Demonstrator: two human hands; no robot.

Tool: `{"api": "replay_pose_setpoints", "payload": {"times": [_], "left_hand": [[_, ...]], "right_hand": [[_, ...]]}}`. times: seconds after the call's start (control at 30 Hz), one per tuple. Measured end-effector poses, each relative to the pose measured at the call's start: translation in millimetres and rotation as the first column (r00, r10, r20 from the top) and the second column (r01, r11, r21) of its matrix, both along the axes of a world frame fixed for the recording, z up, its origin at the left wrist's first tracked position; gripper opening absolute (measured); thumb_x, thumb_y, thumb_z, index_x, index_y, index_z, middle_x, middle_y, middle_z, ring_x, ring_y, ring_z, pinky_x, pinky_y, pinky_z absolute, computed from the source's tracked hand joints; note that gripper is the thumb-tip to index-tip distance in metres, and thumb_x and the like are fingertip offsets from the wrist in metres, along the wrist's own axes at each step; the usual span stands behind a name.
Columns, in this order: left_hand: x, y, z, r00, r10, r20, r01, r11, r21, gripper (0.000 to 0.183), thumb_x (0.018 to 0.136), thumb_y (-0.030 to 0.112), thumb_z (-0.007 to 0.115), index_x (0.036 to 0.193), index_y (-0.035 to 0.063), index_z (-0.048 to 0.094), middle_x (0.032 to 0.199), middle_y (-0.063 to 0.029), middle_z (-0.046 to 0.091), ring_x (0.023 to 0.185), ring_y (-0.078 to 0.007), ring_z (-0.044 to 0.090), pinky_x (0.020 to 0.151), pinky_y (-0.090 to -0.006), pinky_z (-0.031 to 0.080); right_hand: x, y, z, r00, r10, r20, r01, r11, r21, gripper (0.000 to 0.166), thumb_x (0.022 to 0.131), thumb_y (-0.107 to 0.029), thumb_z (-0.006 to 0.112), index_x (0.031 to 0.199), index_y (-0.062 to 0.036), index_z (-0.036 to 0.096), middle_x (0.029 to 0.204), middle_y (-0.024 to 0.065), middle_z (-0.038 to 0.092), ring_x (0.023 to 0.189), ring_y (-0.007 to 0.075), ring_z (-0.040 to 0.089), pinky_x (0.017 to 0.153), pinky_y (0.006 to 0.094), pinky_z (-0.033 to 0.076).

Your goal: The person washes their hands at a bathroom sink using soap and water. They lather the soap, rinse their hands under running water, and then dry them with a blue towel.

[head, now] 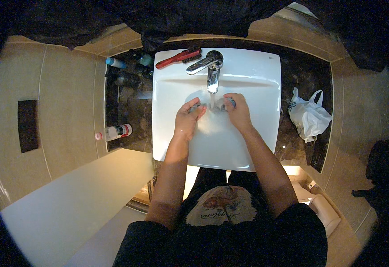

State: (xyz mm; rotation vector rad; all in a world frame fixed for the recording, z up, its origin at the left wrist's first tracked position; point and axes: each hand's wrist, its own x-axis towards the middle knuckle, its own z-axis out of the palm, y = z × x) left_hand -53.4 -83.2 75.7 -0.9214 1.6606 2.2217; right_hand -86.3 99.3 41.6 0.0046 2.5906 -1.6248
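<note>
Water runs from the chrome faucet into the white washbasin. To the left of the stream, my left hand is curled around a small greyish, see-through item. On the other side of the water, my right hand grips a small blue-grey item, mostly covered by the fingers. What exactly these two items are cannot be told. Both hands are over the basin, apart from each other. A red-handled brush with dark bristles lies on the basin's back rim, left of the faucet.
A plastic bottle lies on the dark stone counter at left. Behind it are a blue-capped tube and several dark containers. A white plastic bag sits on the right counter. Tiled walls flank both sides.
</note>
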Motion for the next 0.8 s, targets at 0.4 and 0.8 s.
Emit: {"api": "replay_pose_setpoints", "payload": {"times": [0.4, 0.8], "left_hand": [[1.7, -9.4, 32.6, 1.000, -0.022, -0.004, 0.022, 0.987, 0.160, 0.035, 0.101, 0.024, 0.037, 0.127, 0.0016, 0.047, 0.103, -0.0178, 0.065, 0.045, -0.0083, 0.043, 0.040, -0.0189, 0.035], [5.2, -3.2, 12.5, 0.991, -0.127, -0.047, 0.108, 0.950, -0.293, 0.033, 0.097, 0.031, 0.050, 0.115, 0.0045, 0.061, 0.074, 0.0019, 0.055, 0.059, -0.0048, 0.044, 0.054, -0.0192, 0.037]], "right_hand": [[9.3, -5.9, 2.3, 0.949, 0.176, 0.260, -0.114, 0.965, -0.237, 0.028, 0.094, -0.025, 0.053, 0.104, -0.0011, 0.061, 0.098, 0.0167, 0.060, 0.094, 0.0265, 0.057, 0.082, 0.0362, 0.045], [9.4, -3.5, 1.7, 0.751, 0.181, 0.635, 0.130, 0.902, -0.411, 0.044, 0.091, -0.048, 0.054, 0.101, -0.0061, 0.065, 0.082, 0.0026, 0.062, 0.071, 0.0115, 0.053, 0.066, 0.0275, 0.045]]}}
